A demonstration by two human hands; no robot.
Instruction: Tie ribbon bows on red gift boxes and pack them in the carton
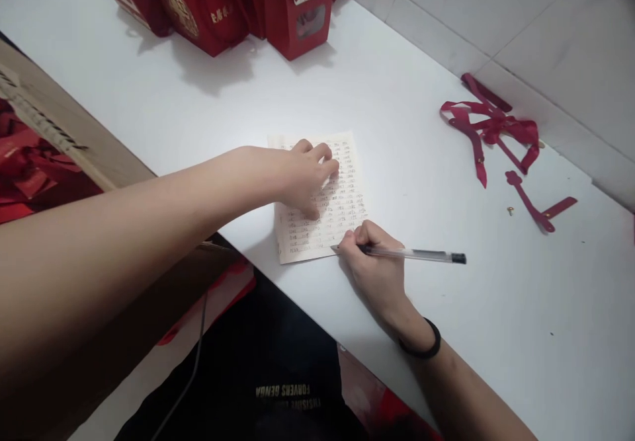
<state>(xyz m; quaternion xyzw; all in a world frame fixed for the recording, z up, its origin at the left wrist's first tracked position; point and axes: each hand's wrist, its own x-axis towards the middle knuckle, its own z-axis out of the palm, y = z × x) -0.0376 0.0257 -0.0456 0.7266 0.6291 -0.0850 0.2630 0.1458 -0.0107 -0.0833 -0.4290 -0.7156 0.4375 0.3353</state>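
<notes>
A sheet of paper (317, 239) covered in rows of small handwritten figures lies on the white table. My left hand (310, 173) rests on the sheet's upper part, fingers spread and bent, holding nothing. At the lower right corner of the paper, my right hand (374, 259) grips a pen (421, 254) with a clear barrel and a black end. The pen's tip touches or nearly touches the bottom rows. A black band circles my right wrist.
Several red gift boxes (297, 14) stand at the table's far side. Dark red ribbons and straps (496, 127) lie by the tiled wall (496, 11), near a small brass-coloured piece (510, 211). A cardboard box (64, 120) with red items sits left of the table edge.
</notes>
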